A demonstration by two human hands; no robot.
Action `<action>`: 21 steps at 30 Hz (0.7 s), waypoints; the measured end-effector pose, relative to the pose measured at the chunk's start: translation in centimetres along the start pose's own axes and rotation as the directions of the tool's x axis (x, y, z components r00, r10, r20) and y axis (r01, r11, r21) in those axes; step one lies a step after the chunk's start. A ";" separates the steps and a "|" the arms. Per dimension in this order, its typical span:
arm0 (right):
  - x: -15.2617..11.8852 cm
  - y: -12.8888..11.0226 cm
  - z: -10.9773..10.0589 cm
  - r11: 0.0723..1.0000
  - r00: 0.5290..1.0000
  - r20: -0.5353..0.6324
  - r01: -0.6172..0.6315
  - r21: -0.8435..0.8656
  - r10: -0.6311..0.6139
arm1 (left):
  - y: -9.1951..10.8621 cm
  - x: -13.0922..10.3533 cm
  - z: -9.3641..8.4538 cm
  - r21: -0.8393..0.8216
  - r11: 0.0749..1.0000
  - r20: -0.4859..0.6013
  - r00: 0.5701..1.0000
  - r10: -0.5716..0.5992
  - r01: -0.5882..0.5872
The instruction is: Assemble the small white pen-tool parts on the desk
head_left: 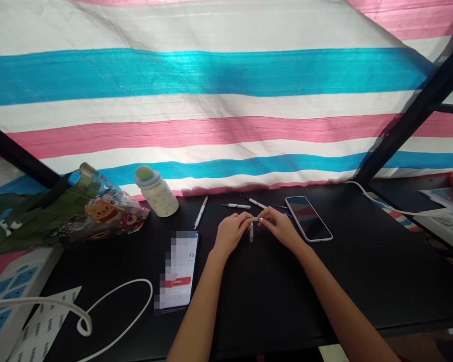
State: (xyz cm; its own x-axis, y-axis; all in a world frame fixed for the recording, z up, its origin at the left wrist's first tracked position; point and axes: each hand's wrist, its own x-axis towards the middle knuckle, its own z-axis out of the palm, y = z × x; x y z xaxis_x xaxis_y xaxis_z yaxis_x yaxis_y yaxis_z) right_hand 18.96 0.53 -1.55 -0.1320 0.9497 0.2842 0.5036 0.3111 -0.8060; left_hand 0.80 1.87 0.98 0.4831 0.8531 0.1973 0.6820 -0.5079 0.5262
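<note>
My left hand (232,232) and my right hand (281,227) meet above the black desk, each with its fingertips pinched. Between them they hold a short, slim pen part (255,219), greyish with a lighter tip at the right end. Just below it is another short grey-white pen part (251,234); whether it touches the desk or my fingers, I cannot tell. Beyond my hands lie white pens, one sideways (238,205) and one slanted (257,203). A further white pen (201,212) rests to the left. Something thin and blue (288,215) shows beside my right hand.
A phone with a lit screen (181,271) lies left of my left forearm, and a dark-screened phone (309,218) right of my hands. At the left stand a pale bottle (157,193) and a cartoon bag (98,206). A white cable (136,319) loops near a power strip (13,286).
</note>
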 end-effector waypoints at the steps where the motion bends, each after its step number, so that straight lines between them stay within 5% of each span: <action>1: 0.0 0.0 0.0 0.999 1.000 0.004 -0.011 -0.031 0.011 | 0.0 0.0 0.0 -0.001 1.000 -0.001 1.000 0.012 -0.012; 5: -0.2 -0.1 -0.1 0.991 0.999 -0.002 -0.045 -0.126 0.045 | 0.2 0.0 0.1 -0.001 1.000 0.012 1.000 0.029 -0.029; 12: -0.2 -0.1 0.1 1.000 0.999 0.050 -0.019 0.024 0.017 | 0.3 -0.1 -0.2 -0.036 0.999 0.002 1.000 0.002 -0.001; 21: -0.3 -0.2 -0.2 0.991 0.999 0.004 -0.042 -0.126 0.043 | 0.2 -0.1 0.2 -0.011 0.999 0.003 0.999 0.043 -0.043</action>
State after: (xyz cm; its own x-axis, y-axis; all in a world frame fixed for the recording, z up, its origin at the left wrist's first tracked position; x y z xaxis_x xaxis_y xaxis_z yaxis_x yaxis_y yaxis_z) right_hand 19.09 0.18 -1.40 -0.1137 0.9624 0.2467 0.6124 0.2634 -0.7453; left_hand 1.02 1.63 0.90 0.5135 0.8301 0.2172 0.6546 -0.5426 0.5264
